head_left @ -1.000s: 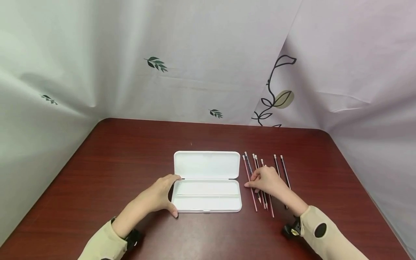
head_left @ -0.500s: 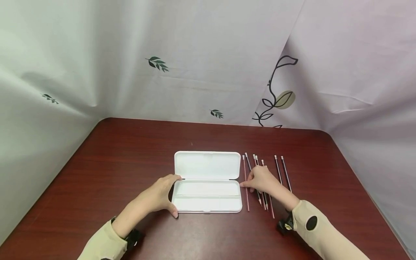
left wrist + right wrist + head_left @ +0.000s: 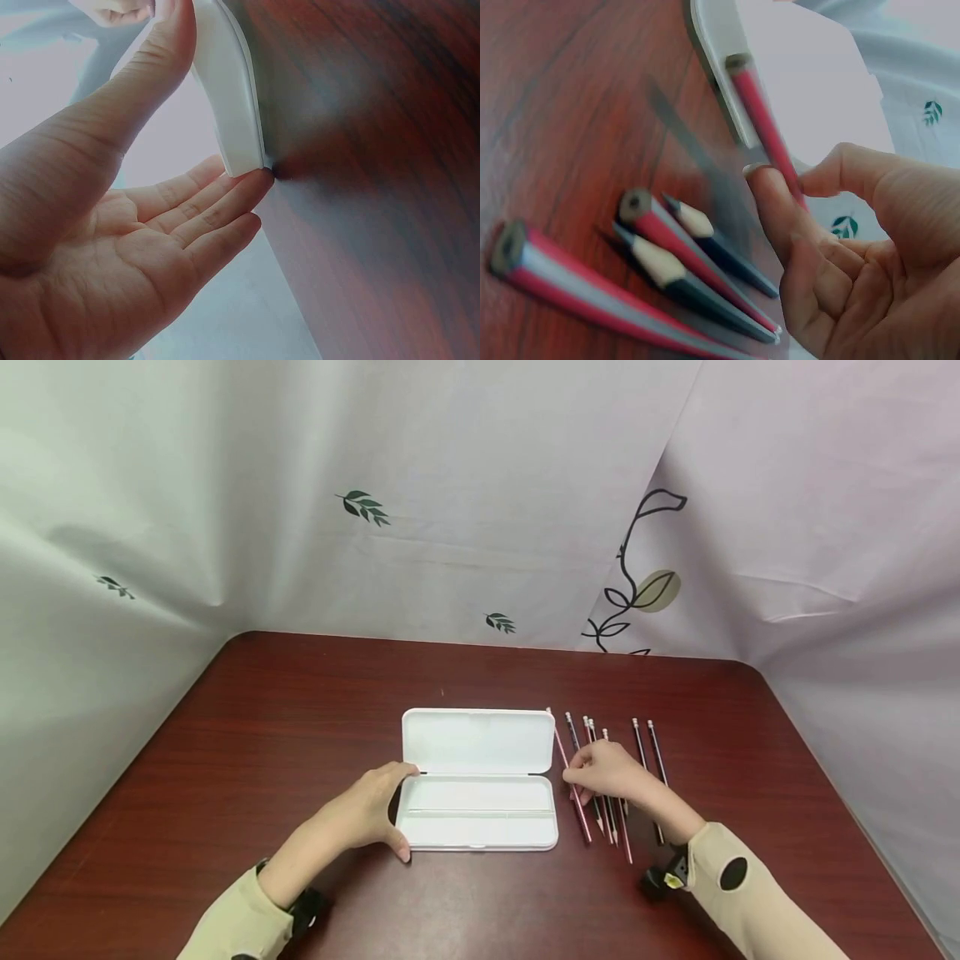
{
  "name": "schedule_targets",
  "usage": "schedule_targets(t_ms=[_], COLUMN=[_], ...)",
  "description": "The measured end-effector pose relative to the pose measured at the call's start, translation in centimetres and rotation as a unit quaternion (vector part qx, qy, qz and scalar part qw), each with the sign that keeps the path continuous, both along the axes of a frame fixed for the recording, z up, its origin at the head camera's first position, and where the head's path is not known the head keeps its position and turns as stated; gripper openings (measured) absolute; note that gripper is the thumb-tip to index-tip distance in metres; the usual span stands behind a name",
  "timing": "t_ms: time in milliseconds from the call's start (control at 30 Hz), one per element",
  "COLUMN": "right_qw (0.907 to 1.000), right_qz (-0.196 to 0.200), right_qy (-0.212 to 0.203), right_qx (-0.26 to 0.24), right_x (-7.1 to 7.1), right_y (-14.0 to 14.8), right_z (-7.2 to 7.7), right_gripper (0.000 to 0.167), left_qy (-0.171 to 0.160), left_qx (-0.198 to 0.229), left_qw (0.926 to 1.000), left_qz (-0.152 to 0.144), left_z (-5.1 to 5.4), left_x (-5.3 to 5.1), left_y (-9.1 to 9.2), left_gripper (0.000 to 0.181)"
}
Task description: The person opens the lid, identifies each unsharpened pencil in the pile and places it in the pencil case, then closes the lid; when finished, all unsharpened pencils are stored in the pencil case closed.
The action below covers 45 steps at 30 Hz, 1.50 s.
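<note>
A white pencil case lies open on the table, its lid folded back. My left hand holds its left end between the thumb at the front edge and fingers at the hinge side. In the left wrist view, fingertips touch the corner of the case. To the right of the case, my right hand pinches a red pencil between thumb and fingers. The pencil is raised off the table and tilted, its far end overlapping the lid's right edge in the head view.
Several red and dark pencils lie loosely under and beside my right hand, some partly hidden. Two dark pencils lie farther right. A white curtain with leaf prints hangs behind the brown table.
My right hand moved left with the red pencil, then slightly back right. The pencil has come up off the table and its far end has swung left. My left hand stayed put.
</note>
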State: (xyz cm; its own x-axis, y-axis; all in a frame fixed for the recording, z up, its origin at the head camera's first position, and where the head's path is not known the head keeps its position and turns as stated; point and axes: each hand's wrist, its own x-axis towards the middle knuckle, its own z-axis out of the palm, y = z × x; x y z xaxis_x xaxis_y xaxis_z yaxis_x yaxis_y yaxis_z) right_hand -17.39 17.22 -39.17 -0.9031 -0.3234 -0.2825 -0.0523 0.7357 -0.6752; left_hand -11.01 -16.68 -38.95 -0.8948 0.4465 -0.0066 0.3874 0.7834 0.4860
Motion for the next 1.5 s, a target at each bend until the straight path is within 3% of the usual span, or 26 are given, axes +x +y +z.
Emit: schedule_targets(t_ms=[167,300,433,533,800,1000,1500], right_qw=[0.9988,0.9944,0.9841,0.9773,0.9602,0.9544,0.9221], right_qz=[0.004,0.003,0.003,0.030,0.156,0.205,0.303], right_qy=[0.009,0.073,0.135,0.161,0.205,0.209,0.239], right_qx=[-0.048,-0.076,-0.114,-0.135,-0.108,-0.059,0.021], right_x=[-0.1,0.0,0.3,0.6,1.2,1.1,1.2], right_y=[0.8,1.1,0.8,0.2,-2.2,-3.2,-5.2], right_z=[0.3,0.9,1.5,1.6,0.5,0.9,-0.3], right_gripper=[0.013,0.016,0.013,0.012,0.013,0.019,0.016], left_qy=[0.008,0.005,-0.001,-0.002,-0.001,0.001,0.006], left_qx=[-0.002,-0.001,-0.003,-0.004,-0.004,-0.005,0.001], left_qw=[0.9999,1.0000,1.0000,1.0000,1.0000,1.0000,1.0000], left_qz=[-0.007,-0.007,-0.003,0.002,0.002,0.000,0.000], left_z=[0.0,0.0,-0.1,-0.1,-0.1,0.0,-0.2], left_x=[0.0,-0.1,-0.1,-0.2,0.1,-0.1,-0.1], left_y=[-0.1,-0.1,-0.1,-0.1,0.1,0.1,-0.1], left_gripper=[0.094,0.095,0.097,0.097,0.095,0.094,0.096])
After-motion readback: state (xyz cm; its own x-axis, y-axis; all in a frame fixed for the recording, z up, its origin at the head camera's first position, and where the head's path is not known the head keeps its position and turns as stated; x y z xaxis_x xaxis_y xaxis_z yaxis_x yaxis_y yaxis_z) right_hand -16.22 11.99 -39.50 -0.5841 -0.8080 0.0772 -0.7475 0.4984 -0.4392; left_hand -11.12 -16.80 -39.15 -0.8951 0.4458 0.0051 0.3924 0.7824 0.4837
